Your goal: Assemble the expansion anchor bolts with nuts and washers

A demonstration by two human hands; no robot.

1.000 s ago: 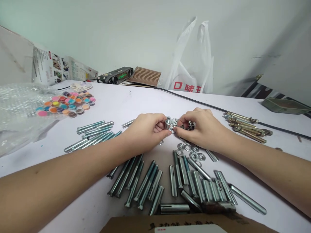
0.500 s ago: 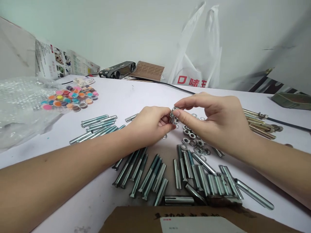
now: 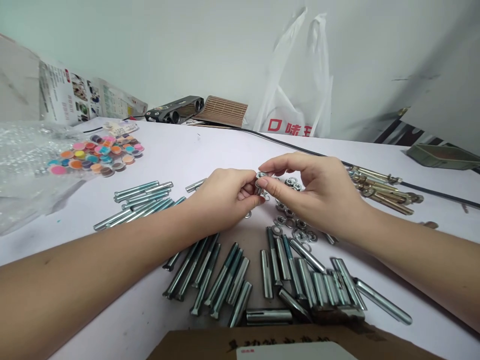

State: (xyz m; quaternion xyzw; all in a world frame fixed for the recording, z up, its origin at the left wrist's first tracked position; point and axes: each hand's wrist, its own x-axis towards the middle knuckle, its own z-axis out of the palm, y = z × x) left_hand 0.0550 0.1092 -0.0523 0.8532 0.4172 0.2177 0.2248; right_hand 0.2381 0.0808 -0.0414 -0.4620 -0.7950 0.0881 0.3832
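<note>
My left hand (image 3: 227, 197) is closed around an upright expansion bolt, whose shiny metal sleeve (image 3: 258, 189) shows between the fingers; its lower part is hidden. At its top, the thumb and fingertips of my right hand (image 3: 318, 187) pinch a hex nut (image 3: 261, 175). Under and beside my right hand lie loose nuts (image 3: 280, 220) and washers (image 3: 277, 230). Nearer me are flared bolts (image 3: 204, 285) and slotted metal sleeves (image 3: 266, 274). More bolts and sleeves (image 3: 140, 206) lie beyond my left forearm.
A brown cardboard box (image 3: 202, 342) stands at the front edge. Yellowish assembled bolts (image 3: 390, 195) lie at right, near a black cable (image 3: 296, 143). At left are bubble wrap (image 3: 30, 155) and coloured discs (image 3: 95, 157). A white plastic bag (image 3: 292, 100) is at the back.
The view has shifted slightly, so most things sit a little further left and lower. Both hands keep their hold at the bolt's top; the right fingers have turned slightly.
</note>
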